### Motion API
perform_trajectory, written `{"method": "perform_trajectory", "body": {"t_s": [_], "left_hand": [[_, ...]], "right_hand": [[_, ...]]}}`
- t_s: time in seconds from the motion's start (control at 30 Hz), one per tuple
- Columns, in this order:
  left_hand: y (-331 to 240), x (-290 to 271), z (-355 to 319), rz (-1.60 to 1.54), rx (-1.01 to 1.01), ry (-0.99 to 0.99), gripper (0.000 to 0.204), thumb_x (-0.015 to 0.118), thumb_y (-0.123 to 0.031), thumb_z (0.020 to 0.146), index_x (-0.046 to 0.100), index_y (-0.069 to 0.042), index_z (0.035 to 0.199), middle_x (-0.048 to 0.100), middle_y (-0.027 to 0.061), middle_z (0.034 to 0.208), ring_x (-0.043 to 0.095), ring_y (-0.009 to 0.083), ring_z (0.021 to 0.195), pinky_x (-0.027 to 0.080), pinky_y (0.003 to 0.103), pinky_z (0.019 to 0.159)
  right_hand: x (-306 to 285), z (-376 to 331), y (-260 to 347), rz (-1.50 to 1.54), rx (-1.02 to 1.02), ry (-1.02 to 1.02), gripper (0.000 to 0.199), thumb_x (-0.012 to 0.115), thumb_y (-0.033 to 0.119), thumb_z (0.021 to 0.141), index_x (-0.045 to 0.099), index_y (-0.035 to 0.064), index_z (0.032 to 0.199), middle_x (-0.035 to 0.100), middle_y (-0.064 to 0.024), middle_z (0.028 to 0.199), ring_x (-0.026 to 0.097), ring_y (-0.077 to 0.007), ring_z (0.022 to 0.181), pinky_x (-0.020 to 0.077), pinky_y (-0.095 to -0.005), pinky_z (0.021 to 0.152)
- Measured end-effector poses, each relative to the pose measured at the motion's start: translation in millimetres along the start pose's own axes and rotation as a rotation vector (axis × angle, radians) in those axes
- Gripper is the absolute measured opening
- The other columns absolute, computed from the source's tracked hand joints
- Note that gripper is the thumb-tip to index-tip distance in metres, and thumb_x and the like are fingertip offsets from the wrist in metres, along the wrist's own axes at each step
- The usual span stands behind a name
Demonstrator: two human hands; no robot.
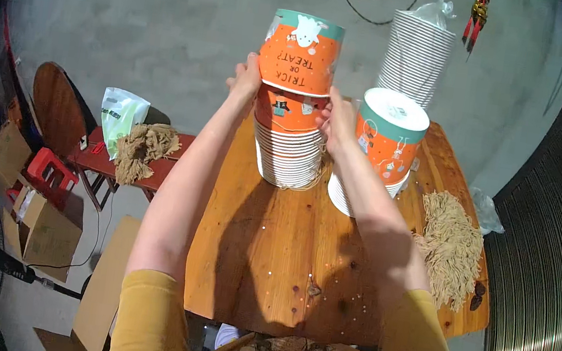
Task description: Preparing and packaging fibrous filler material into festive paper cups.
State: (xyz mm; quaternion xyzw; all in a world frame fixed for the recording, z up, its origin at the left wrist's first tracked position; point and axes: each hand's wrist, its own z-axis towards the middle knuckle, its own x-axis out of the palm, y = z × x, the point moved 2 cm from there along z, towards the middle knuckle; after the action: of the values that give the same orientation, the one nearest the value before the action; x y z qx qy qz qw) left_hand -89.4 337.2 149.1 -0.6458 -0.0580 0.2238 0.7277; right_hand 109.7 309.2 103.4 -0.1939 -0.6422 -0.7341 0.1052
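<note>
Fingers of the left hand (246,79) are bent around the left side of an orange-and-green upper bucket (301,56), thumb near its rim. On the right hand (337,120), the thumb is at the opposite side of that rim and the fingers are curled lower, beside the next bucket down; how firmly they press, I cannot tell. The upper bucket is upside down, at the top of the left stack (289,151); whether it is seated or raised cannot be confirmed.

Nearest the body, a cardboard flap (104,280) stands left of the wooden table (285,248), whose front part carries scattered white specks (270,273). Right, a bundle of tan strands (450,249) lies near the table edge.

Beyond, the right forearm (370,177) crosses in front of the right stack (391,148). Risk: an outward swing of that arm could knock it. On the left stack, uneven lift between the hands could tilt the upper bucket, and tight nesting could drag the bucket below along; a hard squeeze could dent the wall.

Farther back, a tall white-rimmed stack (415,61) stands before the grey wall (174,17).
</note>
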Motion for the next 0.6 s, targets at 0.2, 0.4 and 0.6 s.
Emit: {"method": "perform_trajectory", "body": {"t_s": [0.2, 0.4, 0.6], "left_hand": [[37, -3, -26, -0.080, -0.048, 0.051, 0.061, 0.041, -0.052, 0.087, 0.046, -0.003, 0.123, 0.048, 0.0225, 0.119, 0.056, 0.0250, 0.082, 0.047, 0.036, 0.060], [87, -10, -45, -0.194, -0.034, 0.003, 0.053, 0.044, -0.047, 0.089, 0.040, -0.006, 0.124, 0.046, 0.0050, 0.096, 0.047, 0.0149, 0.074, 0.041, 0.034, 0.069], [140, 10, -111, -0.278, -0.015, -0.011, 0.029, 0.048, -0.025, 0.092, 0.055, 0.003, 0.097, 0.054, 0.0066, 0.089, 0.048, 0.0119, 0.078, 0.042, 0.028, 0.068]], "right_hand": [[-33, -66, -35, -0.488, -0.323, 0.171, 0.036, 0.056, 0.016, 0.091, 0.047, 0.0010, 0.123, 0.057, -0.0094, 0.109, 0.059, -0.0143, 0.094, 0.0479, -0.0269, 0.078], [-39, -121, 65, -1.002, -1.207, 0.105, 0.019, 0.061, 0.010, 0.081, 0.058, 0.0039, 0.098, 0.058, -0.0114, 0.101, 0.056, -0.0298, 0.094, 0.0459, -0.0397, 0.080], [-77, -82, 126, -1.554, -1.103, -0.003, 0.022, 0.067, 0.018, 0.078, 0.056, 0.0045, 0.091, 0.056, -0.0110, 0.090, 0.053, -0.0303, 0.089, 0.0444, -0.0414, 0.079]]}}
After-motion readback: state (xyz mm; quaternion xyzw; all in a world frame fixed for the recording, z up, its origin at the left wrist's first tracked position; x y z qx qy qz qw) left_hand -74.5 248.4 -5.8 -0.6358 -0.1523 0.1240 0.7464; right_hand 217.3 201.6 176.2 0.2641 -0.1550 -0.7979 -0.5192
